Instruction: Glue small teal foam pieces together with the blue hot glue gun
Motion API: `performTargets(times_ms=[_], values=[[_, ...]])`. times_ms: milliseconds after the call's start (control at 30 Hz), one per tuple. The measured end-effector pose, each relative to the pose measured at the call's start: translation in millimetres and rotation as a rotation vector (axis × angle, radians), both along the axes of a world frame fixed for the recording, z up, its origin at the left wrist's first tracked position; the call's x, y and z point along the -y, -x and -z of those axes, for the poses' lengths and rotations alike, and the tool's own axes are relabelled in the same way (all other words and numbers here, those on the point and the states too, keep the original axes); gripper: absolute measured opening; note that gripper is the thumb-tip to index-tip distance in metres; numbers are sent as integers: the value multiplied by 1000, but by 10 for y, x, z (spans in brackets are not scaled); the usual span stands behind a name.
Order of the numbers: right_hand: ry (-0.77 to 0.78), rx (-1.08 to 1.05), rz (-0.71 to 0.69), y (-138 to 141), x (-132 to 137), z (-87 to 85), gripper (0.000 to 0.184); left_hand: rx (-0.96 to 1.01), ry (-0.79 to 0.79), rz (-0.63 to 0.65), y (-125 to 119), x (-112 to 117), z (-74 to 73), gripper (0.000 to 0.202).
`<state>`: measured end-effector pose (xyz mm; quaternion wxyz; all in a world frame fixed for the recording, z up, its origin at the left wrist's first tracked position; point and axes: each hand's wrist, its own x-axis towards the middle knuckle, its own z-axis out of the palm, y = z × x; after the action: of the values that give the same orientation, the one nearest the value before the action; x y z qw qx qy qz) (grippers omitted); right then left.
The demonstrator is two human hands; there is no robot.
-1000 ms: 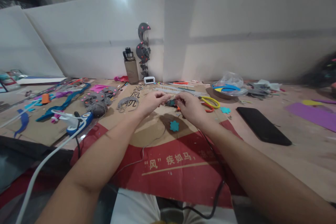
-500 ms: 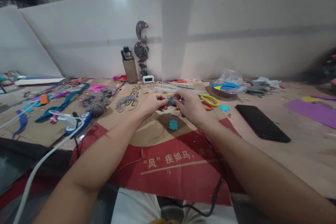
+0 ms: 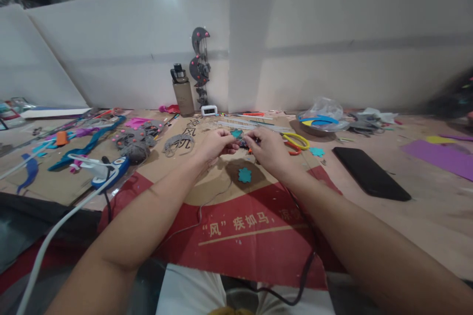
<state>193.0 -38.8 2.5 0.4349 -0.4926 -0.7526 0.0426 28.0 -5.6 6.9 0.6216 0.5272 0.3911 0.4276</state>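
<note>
My left hand (image 3: 219,146) pinches a small teal flower-shaped cutout (image 3: 237,134) at its fingertips, above the cardboard. Close beside it on the right, my right hand (image 3: 266,146) has thumb and fingers pressed together; what it grips is too small to make out. A second teal cutout (image 3: 244,174) with a scalloped edge lies flat on the red-and-tan cardboard (image 3: 254,251) below the hands. Yellow-handled scissors (image 3: 296,141) rest just right of my right hand, with an orange handle (image 3: 293,148) beside them. Another teal cutout (image 3: 317,152) lies further right.
A black phone (image 3: 370,173) lies at the right. Behind stand a water bottle (image 3: 183,92), a small white clock (image 3: 209,110) and a metal bowl (image 3: 321,125). To the left are grey yarn (image 3: 136,150) and a blue power strip (image 3: 113,172). A thin grey thread (image 3: 200,214) crosses the cardboard.
The teal cutout between the hands has shifted up and left, toward my left fingertips, and shows more of its face. The hands have drawn slightly apart. Everything on the table stays put.
</note>
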Motion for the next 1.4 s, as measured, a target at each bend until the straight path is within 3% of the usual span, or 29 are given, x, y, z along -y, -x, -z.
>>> performTargets(times_ms=[400, 667, 833, 1400], values=[[133, -148, 34, 54, 54, -56, 25, 164, -68, -61, -70, 35, 10, 29], [165, -176, 4, 54, 45, -58, 28, 196, -56, 5, -73, 71, -8, 31], [188, -225, -12, 55, 38, -48, 29, 126, -59, 75, -58, 68, -22, 19], [90, -151, -49, 33, 39, -11, 32, 75, -86, 5, -34, 63, -58, 21]])
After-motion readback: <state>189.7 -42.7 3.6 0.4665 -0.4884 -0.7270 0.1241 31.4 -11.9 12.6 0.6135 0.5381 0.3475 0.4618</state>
